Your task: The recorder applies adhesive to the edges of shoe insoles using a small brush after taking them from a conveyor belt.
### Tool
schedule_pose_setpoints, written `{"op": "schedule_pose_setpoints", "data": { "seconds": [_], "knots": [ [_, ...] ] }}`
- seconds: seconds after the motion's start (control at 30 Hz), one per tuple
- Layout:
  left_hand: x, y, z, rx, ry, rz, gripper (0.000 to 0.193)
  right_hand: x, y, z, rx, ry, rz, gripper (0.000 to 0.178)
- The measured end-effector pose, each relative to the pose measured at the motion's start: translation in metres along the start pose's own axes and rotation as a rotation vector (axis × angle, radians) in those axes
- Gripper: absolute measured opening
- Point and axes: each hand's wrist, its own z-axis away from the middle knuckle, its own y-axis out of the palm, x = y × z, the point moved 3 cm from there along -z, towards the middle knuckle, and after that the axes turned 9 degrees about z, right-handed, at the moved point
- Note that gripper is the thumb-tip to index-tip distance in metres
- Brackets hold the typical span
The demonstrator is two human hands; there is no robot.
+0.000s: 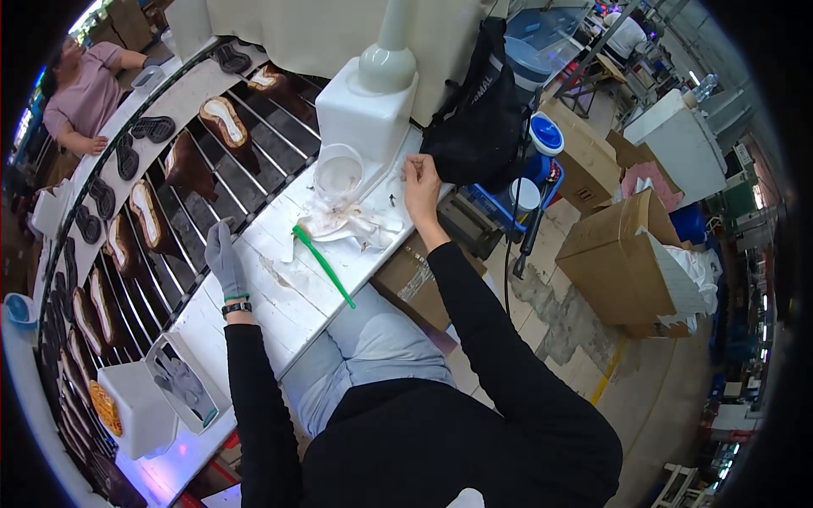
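Note:
My left hand (224, 264), in a grey glove, lies at the edge of the white table (267, 317) beside the metal bars, fingers stretched out and holding nothing visible. My bare right hand (421, 188) is at the table's right side, next to a black bag (478, 127). Its fingers are curled together, and what they hold, if anything, is hidden. Between my hands lie a green brush-like tool (326, 269) and a crumpled, stained white cloth (356, 227). A clear plastic cup (339, 172) stands behind the cloth.
Brown shoe uppers (148, 216) sit on the barred rack (246, 182); black soles (153, 129) line its far ledge. A white container (180, 385) holds grey gloves. A white pedestal (364, 110) stands behind. Cardboard boxes (622, 258) are at right. A co-worker (89, 93) is at far left.

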Motion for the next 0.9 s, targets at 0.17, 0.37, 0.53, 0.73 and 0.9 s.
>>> {"op": "schedule_pose_setpoints", "data": {
  "seconds": [0.17,0.37,0.53,0.73,0.9],
  "knots": [
    [-0.011,0.005,0.006,-0.013,-0.033,-0.075,0.026,0.001,0.002,0.000,0.017,0.031,-0.038,0.010],
    [-0.011,0.002,0.002,-0.026,-0.072,-0.114,0.027,0.016,0.006,0.005,0.036,-0.076,0.040,0.010],
    [-0.014,0.004,-0.006,-0.052,-0.084,-0.128,0.026,0.033,0.011,0.004,0.002,-0.174,0.116,0.009],
    [-0.015,0.016,-0.007,-0.037,-0.043,-0.101,0.025,0.018,0.004,0.000,-0.021,-0.147,0.078,0.006],
    [-0.003,0.001,-0.002,-0.057,-0.064,-0.090,0.026,0.026,0.012,0.010,0.043,-0.186,0.117,0.003]
  ]
}}
